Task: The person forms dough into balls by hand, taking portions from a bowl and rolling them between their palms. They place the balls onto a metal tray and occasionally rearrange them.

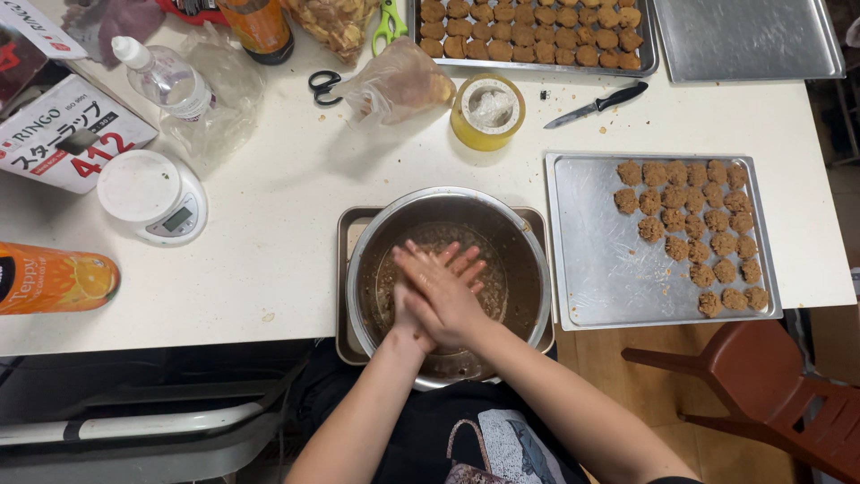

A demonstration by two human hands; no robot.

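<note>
Right hand (445,291) pressed flat over left hand (421,300), palms together above one metal bowl (528,269) at bench (269,233) edge. Two cookie trays (591,269), one empty tray (748,36).

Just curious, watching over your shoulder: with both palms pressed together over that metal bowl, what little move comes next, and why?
Probably carry the piece across to the half-filled tray and set it beside the brown dough balls. The right hand lies crossed over the left hand above the bowl, as if rolling; the tray's left part is bare.
</note>
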